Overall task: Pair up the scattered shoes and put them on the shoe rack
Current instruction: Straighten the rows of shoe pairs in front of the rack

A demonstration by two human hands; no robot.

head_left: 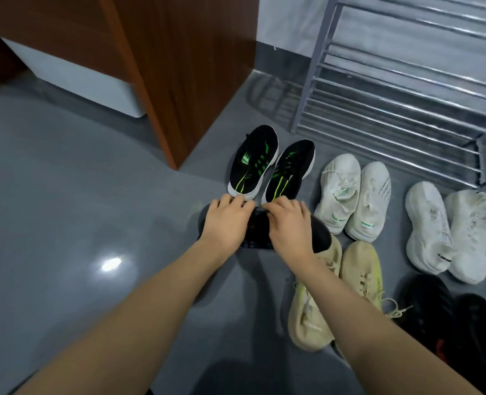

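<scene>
Head view: both hands, left hand [227,220] and right hand [288,220], grip black shoes [260,232] lying just before the green-striped pair [270,166]; the shoe rack [407,95] stands beyond, to the right.

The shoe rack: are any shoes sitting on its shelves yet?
No. The visible bars of the shoe rack are bare, and every pair, like the black-and-green sneakers, stands on the floor.
</scene>
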